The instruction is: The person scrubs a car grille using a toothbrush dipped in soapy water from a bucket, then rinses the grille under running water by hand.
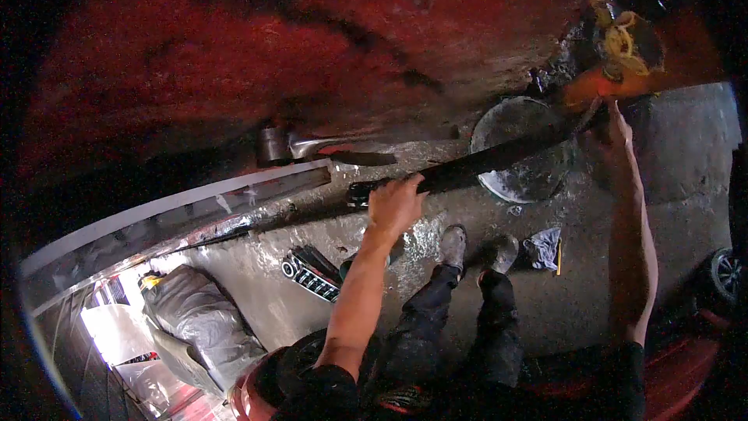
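A long dark strip (499, 157) runs slantwise across the middle of the head view, higher at its right end. My left hand (396, 204) is closed around it near its lower left end. At the upper right, my right hand (618, 125) is closed at the strip's other end, with the arm stretched out. Its fingertips are partly lost in shadow and reddish light, just below an orange surface (654, 78). A yellow rope-like bundle (621, 43) hangs above that hand. Behind the strip, a round, pale-smeared lid or drum top (510, 129) shows in part.
A large red, worn surface (312, 39) fills the top. A long pale-edged curved panel (187, 206) lies left. On the wet floor are a dark grille-like part (312, 273) and a crumpled cloth (543, 249) near my shoes (453, 245). A wheel (726, 274) stands far right.
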`<state>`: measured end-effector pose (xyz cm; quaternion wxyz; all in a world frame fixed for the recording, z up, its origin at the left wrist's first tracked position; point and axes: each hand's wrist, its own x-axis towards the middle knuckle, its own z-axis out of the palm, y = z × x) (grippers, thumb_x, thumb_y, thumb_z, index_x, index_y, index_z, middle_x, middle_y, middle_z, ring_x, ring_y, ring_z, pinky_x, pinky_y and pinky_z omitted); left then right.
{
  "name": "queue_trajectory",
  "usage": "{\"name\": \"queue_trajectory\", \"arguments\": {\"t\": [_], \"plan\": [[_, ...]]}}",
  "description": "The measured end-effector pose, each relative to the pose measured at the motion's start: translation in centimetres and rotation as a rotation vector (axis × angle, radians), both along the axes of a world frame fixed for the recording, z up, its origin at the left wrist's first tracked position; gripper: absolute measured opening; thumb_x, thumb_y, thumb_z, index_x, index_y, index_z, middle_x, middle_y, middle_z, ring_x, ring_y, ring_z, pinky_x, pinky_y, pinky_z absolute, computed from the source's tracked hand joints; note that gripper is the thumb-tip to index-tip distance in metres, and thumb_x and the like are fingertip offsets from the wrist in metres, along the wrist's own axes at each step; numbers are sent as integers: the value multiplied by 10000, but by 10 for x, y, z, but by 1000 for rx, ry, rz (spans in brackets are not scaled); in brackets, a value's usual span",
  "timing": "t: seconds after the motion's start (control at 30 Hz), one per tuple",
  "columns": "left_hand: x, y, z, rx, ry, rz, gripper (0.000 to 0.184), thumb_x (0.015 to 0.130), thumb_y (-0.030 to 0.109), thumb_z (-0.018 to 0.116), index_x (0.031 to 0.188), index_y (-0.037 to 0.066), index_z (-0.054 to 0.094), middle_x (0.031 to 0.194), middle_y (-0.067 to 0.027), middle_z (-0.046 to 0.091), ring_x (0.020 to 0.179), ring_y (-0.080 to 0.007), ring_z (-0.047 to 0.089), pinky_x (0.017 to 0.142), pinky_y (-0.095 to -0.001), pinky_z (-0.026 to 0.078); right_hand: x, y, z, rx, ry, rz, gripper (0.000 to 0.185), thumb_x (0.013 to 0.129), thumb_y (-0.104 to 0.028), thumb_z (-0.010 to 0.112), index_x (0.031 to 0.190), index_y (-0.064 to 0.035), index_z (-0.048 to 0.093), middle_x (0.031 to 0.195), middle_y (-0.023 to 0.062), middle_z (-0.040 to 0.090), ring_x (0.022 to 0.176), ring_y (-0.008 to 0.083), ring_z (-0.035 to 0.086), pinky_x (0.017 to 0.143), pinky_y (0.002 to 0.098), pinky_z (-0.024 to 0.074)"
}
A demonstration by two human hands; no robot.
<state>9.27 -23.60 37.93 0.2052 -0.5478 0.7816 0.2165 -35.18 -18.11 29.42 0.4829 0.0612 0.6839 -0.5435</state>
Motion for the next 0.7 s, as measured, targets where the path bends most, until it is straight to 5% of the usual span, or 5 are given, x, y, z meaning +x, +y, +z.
{"name": "queue_trajectory", "arguments": {"t": [0.2,0.37,0.4,0.57,0.7], "plan": [[59,3,5,-139,46,-61,391,761,187,665,1146,174,601,1107,-70,635,1040,-300,599,859,-432,491,64,5,-16,-30,-43,-115,397,900,-418,602,1110,-81,592,989,56,620,763,198,587,643,359,495],[124,14,11,-188,99,-110,429,702,113,671,1124,158,609,1078,-65,630,1003,-286,602,864,-420,490,116,23,-22,-141,-244,-36,376,924,-355,568,1156,-60,563,1073,95,614,918,251,613,719,426,521],[132,15,17,-217,90,-150,435,677,110,680,1105,149,617,1076,-58,626,991,-284,597,861,-420,484,136,11,8,52,-250,-132,371,939,-326,539,1184,-48,540,1117,115,604,1000,282,596,805,470,508],[171,27,25,-399,37,-202,436,632,99,707,1059,146,634,1084,-46,618,982,-270,585,845,-406,469,174,28,4,91,-257,-119,355,949,-318,501,1176,-50,552,1138,129,603,1004,296,591,873,496,467],[191,41,34,-468,65,-185,483,573,87,726,1047,126,643,1100,-40,601,972,-271,576,824,-410,464,184,53,-13,-224,-463,-55,384,939,-350,508,1188,-63,563,1139,113,618,1005,276,593,834,459,480]]}}
